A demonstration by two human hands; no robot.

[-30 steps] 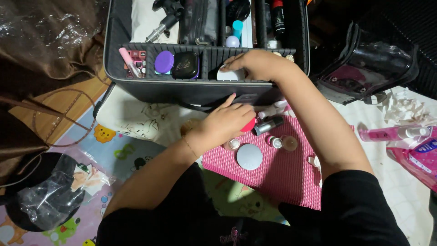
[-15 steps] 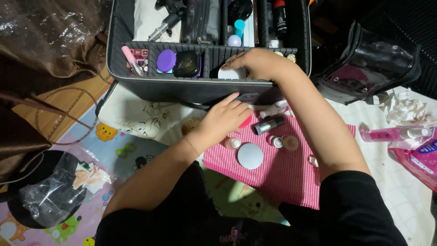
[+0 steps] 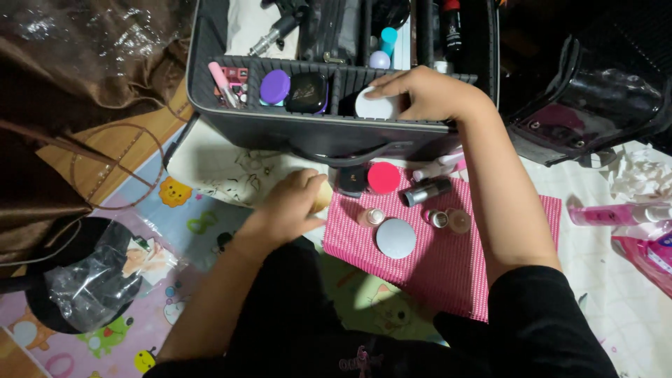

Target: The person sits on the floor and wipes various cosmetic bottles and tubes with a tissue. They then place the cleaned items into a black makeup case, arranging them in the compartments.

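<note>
On the floor, over a pink mat: one person's two bare hands at work beside an open cosmetics case.

Right hand [image 3: 423, 94]: at 12 o'clock of the view, reaching over the case's front wall; fingers curled narrowly around a white round jar.
White round jar [image 3: 376, 105]: held in the right hand, inside the front row compartment of the case, right of the divider.
Left hand [image 3: 290, 204]: at 9 o'clock from the mat, fingers closed around a small beige item; the item is mostly hidden and its kind cannot be told.
Black cosmetics case [image 3: 294, 129]: open, at 12 o'clock from the mat; its front wall runs across between the two hands.
Case contents: purple round lid [image 3: 274, 86] and black compact [image 3: 306, 92] side by side, at 9 o'clock from the jar.
Pink checked mat [image 3: 455, 266]: lies just in front of the case.
Items on mat: red round lid [image 3: 383, 177] near the case; pale blue round compact [image 3: 395, 239] at 6 o'clock from it; dark metallic tube [image 3: 427, 190] at 3 o'clock, lying on its side.
Far right: pink bottle [image 3: 616, 213] lying flat, well apart from both hands.
</note>
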